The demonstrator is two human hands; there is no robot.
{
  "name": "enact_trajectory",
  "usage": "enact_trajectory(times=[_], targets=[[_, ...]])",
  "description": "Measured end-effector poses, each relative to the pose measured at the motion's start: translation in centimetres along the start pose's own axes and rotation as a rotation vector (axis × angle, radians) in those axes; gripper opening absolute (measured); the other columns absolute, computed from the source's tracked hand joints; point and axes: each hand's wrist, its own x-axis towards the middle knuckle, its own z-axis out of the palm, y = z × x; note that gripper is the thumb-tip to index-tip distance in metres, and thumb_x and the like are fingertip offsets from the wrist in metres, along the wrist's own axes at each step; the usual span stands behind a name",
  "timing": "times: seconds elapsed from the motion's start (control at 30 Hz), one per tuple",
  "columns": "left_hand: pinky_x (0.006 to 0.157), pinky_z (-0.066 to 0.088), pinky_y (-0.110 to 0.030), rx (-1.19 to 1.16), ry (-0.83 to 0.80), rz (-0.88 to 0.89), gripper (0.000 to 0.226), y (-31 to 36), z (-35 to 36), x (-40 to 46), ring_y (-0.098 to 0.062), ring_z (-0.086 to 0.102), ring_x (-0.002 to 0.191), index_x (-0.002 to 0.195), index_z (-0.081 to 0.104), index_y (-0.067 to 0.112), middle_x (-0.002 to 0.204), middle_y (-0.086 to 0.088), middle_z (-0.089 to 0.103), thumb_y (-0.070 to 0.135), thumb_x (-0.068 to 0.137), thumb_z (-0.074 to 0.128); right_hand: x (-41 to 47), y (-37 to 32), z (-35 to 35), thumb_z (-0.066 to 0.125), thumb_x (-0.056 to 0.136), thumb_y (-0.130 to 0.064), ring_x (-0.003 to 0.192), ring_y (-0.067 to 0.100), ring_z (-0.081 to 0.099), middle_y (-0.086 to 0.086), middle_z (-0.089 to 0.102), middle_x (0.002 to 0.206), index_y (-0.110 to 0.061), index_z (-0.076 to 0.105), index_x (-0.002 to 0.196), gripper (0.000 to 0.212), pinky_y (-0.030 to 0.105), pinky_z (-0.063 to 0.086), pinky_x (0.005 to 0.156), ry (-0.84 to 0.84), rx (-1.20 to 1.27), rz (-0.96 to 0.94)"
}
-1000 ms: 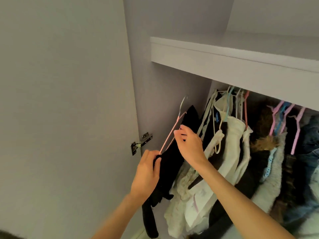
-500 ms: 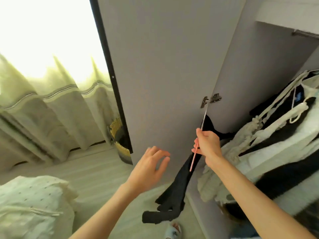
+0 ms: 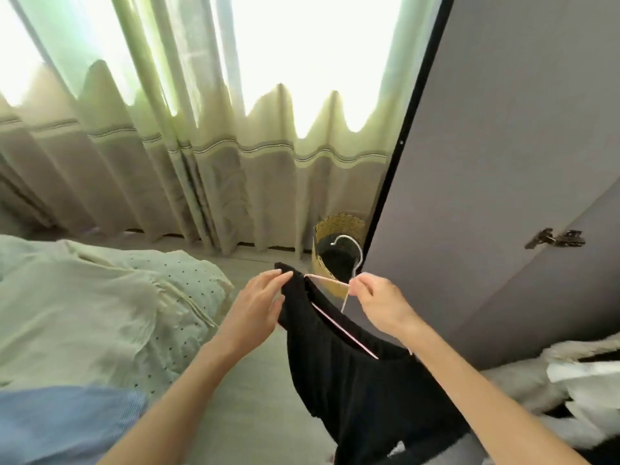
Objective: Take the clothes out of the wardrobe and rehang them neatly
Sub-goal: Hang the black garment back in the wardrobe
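The curtains (image 3: 201, 162) fill the far side, bright with daylight, and the open wardrobe door (image 3: 503, 162) stands at the right with its hinge (image 3: 555, 239) showing. At the left lies a bed (image 3: 84, 313) with pale, dotted bedding, and a wicker basket (image 3: 339, 226) sits on the floor between the curtains and the door's edge.

The step in hand looks like the taking-out part: a black garment (image 3: 352, 380) on a pink hanger (image 3: 335, 317) is held clear of the wardrobe, in front of the person, above the floor. The right hand (image 3: 379, 300) pinches the hanger just below its hook; the left hand (image 3: 258, 303) has its fingers loosely curled, fingertips on the garment's upper corner at the hanger's end.

Next, probably, the garment needs squaring on the hanger — or slipping off it — and the bed is the nearest place to lay it down. Nothing blocks that path, though the door stands close at the right.
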Motion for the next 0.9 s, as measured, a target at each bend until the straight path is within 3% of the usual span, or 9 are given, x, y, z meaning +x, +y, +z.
enact_trajectory(times=[0.1, 0.17, 0.23, 0.33, 0.5, 0.57, 0.67, 0.77, 0.9], targets=[[0.108, 0.034, -0.038, 0.084, 0.112, -0.117, 0.044, -3.0, -1.7, -2.5, -0.021, 0.042, 0.126, 0.135, 0.045, 0.013, 0.135, -0.006, 0.047, 0.009, 0.092, 0.051, 1.5, -2.6, 3.0, 0.037, 0.100, -0.028, 0.077, 0.013, 0.054, -0.006, 0.056, 0.079, -0.021, 0.055, 0.088, 0.024, 0.030, 0.046, 0.073, -0.085, -0.050, -0.144], [0.098, 0.042, -0.041, 0.120, 0.201, -0.183, 0.034, -4.7, -2.9, -4.3, -0.020, 0.050, 0.114, 0.123, 0.056, 0.012, 0.121, -0.006, 0.057, 0.011, 0.090, 0.051, 2.9, -4.5, 4.8, 0.037, 0.100, -0.027, 0.067, 0.014, 0.051, -0.001, 0.055, 0.074, -0.017, 0.058, 0.089, 0.026, 0.026, 0.043, 0.064, -0.154, -0.031, -0.230], [0.081, 0.049, -0.041, 0.123, 0.300, -0.285, 0.026, -5.7, -4.2, -6.0, -0.019, 0.059, 0.091, 0.102, 0.064, 0.014, 0.096, 0.000, 0.065, 0.021, 0.088, 0.043, 4.2, -6.4, 6.6, 0.039, 0.099, -0.026, 0.052, 0.008, 0.039, -0.005, 0.047, 0.062, -0.014, 0.060, 0.087, 0.027, 0.017, 0.030, 0.050, -0.217, -0.018, -0.314], [0.069, 0.046, -0.038, 0.212, 0.397, -0.412, 0.030, -6.3, -6.1, -7.9, -0.016, 0.061, 0.073, 0.087, 0.064, 0.021, 0.080, 0.010, 0.065, 0.034, 0.087, 0.036, 6.0, -8.9, 8.8, 0.043, 0.098, -0.025, 0.052, 0.005, 0.037, -0.010, 0.045, 0.059, -0.017, 0.059, 0.080, 0.026, 0.018, 0.027, 0.053, -0.249, -0.039, -0.466], [0.065, 0.048, -0.042, 0.234, 0.586, -0.596, 0.041, -6.0, -7.7, -9.8, -0.020, 0.056, 0.073, 0.082, 0.064, 0.014, 0.075, 0.004, 0.062, 0.041, 0.088, 0.035, 8.3, -13.8, 10.9, 0.047, 0.096, -0.024, 0.060, 0.007, 0.046, -0.009, 0.052, 0.065, -0.022, 0.057, 0.074, 0.024, 0.024, 0.036, 0.059, -0.250, -0.027, -0.743], [0.067, 0.047, -0.041, 0.227, 0.721, -0.674, 0.042, -5.5, -8.5, -9.8, -0.020, 0.056, 0.072, 0.080, 0.065, 0.012, 0.073, 0.003, 0.063, 0.041, 0.088, 0.036, 9.1, -15.5, 11.3, 0.048, 0.095, -0.025, 0.072, 0.013, 0.052, -0.005, 0.059, 0.077, -0.016, 0.063, 0.082, 0.022, 0.027, 0.042, 0.069, -0.234, -0.037, -0.897], [0.068, 0.044, -0.041, 0.280, 0.892, -0.777, 0.041, -4.6, -9.7, -9.9, -0.021, 0.057, 0.069, 0.078, 0.067, 0.012, 0.070, 0.003, 0.063, 0.040, 0.087, 0.040, 11.0, -17.3, 11.9, 0.050, 0.095, -0.030, 0.081, 0.017, 0.053, -0.002, 0.061, 0.085, -0.014, 0.067, 0.092, 0.023, 0.029, 0.037, 0.077, -0.130, -0.100, -1.124], [0.073, 0.044, -0.042, 0.277, 1.031, -0.903, 0.038, -4.4, -10.9, -11.0, -0.021, 0.057, 0.070, 0.078, 0.068, 0.010, 0.068, 0.008, 0.059, 0.040, 0.088, 0.046, 13.6, -18.4, 13.1, 0.042, 0.094, -0.039, 0.091, 0.021, 0.054, 0.000, 0.063, 0.095, -0.016, 0.066, 0.099, 0.034, 0.033, 0.033, 0.084, -0.074, -0.192, -1.194], [0.077, 0.046, -0.050, 0.287, 1.188, -1.004, 0.025, -5.2, -12.6, -13.2, -0.013, 0.050, 0.071, 0.077, 0.068, 0.009, 0.067, 0.015, 0.051, 0.027, 0.089, 0.056, 15.9, -19.5, 15.4, 0.051, 0.095, -0.026, 0.084, 0.024, 0.062, 0.002, 0.069, 0.093, -0.011, 0.068, 0.099, 0.023, 0.035, 0.039, 0.082, -0.087, -0.140, -1.308]])
